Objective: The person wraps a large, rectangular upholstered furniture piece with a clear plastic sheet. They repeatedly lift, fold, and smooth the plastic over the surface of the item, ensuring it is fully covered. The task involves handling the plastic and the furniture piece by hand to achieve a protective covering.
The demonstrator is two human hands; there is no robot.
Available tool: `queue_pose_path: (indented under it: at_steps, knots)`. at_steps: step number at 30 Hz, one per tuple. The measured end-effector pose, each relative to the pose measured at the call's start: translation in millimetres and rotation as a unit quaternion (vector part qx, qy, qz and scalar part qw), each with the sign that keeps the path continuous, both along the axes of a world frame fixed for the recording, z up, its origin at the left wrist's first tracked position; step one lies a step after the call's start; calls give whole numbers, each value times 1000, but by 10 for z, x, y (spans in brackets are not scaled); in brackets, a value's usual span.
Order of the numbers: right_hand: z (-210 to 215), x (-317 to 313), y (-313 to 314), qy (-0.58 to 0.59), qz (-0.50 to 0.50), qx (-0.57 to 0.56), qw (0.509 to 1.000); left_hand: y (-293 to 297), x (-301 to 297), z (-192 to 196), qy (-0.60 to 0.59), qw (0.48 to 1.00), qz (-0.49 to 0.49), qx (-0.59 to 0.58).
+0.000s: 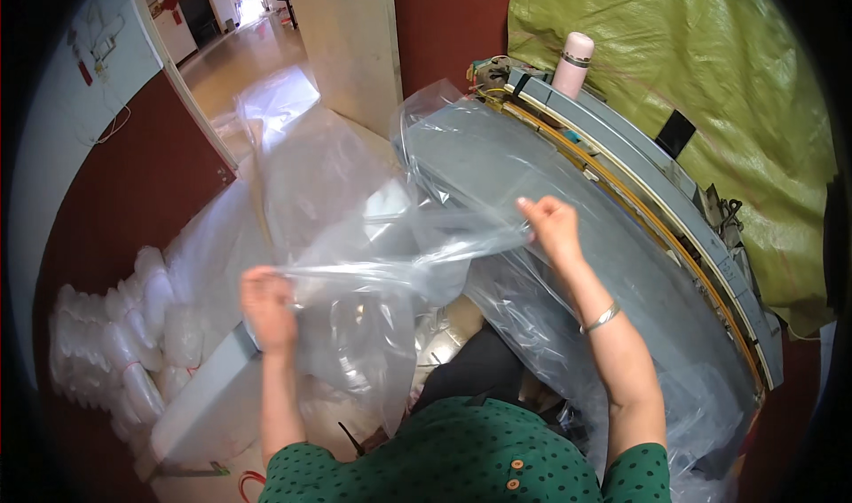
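Head view, biggest item first: long grey machine bed (674, 201) with a yellow strip along its edge runs diagonally from upper centre down to lower right, draped in clear film. Olive-green tarp (710, 68) behind it, pink flask (572, 63) standing on the machine's far end.

Clear plastic bag (390, 254) sits between machine and person, stretched roughly horizontal across frame centre. Its long axis runs left-low to right-high, from one hand to the other. Bulk of the film billows up and away from the fingers toward the doorway, and the rest hangs down toward the lap.

Stack of bagged clear bottles (124, 334) at lower left, well apart from the film edge being held.

Left hand (268, 306): fingers curled closed, pinching the bag's edge, forearm near vertical, coming straight up from the lower edge. Right hand (552, 223): fingers closed in a pinch on the opposite edge, higher and further out, arm extended diagonally, metal bracelet (601, 318) at the wrist. Right hand is nearer the machine, just above the draped film; left is nearer the bottles.

Film looks taut between the two grips, slack elsewhere.
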State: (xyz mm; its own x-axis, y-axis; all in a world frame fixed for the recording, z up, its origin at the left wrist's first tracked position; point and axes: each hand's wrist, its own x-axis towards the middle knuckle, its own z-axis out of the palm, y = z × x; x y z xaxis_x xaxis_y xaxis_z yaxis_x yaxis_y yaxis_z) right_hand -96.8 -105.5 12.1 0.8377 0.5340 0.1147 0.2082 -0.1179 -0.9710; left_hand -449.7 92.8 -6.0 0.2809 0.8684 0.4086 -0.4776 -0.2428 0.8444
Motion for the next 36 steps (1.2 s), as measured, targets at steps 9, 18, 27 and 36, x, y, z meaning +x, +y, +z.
queue_pose_path:
  at_steps: [9,18,27,36]
  knots:
    - [730,-1289,136,-322,313,83,890,-510,404,948,175,903,12,392]
    - [1092,-1158,-618,-136,429,-211,868,390,549,1273,67,957,148,239]
    - [2221,-911,-966,-28,283,201,938,572,761,167,462,802,-270,266]
    - [2795,574,-620,-768,-161,-104,612,1702,-369,2059,140,791,453,386]
